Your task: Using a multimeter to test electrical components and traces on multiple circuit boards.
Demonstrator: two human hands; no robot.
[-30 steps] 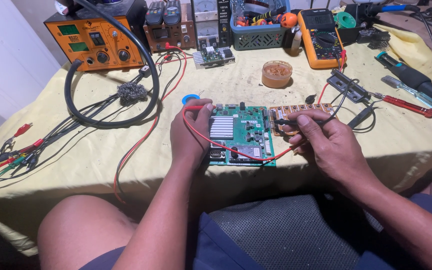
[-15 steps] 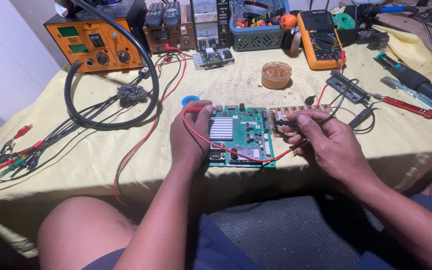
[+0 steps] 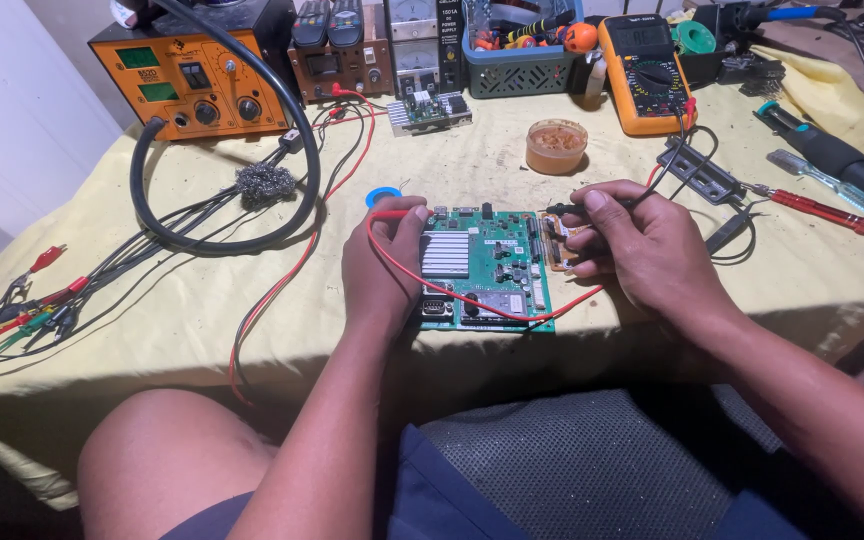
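A green circuit board (image 3: 487, 268) with a silver heat sink lies near the front edge of the yellow-covered table (image 3: 202, 300). My left hand (image 3: 382, 265) rests on the board's left side and pinches a red probe (image 3: 392, 214) at its top left corner; a red wire loops across the board. My right hand (image 3: 642, 245) grips a black probe (image 3: 564, 209), its tip over the small brown board (image 3: 556, 240) at the green board's right edge.
An orange multimeter (image 3: 642, 72), an orange bench station (image 3: 187, 80), a power supply and a parts basket (image 3: 522, 50) line the back. A flux tin (image 3: 556, 146), steel wool (image 3: 263, 183), a black hose, clip leads (image 3: 32, 300) and screwdrivers (image 3: 812, 210) lie around.
Both hands stay on the board with the probes; only slight shifts of the fingers show.
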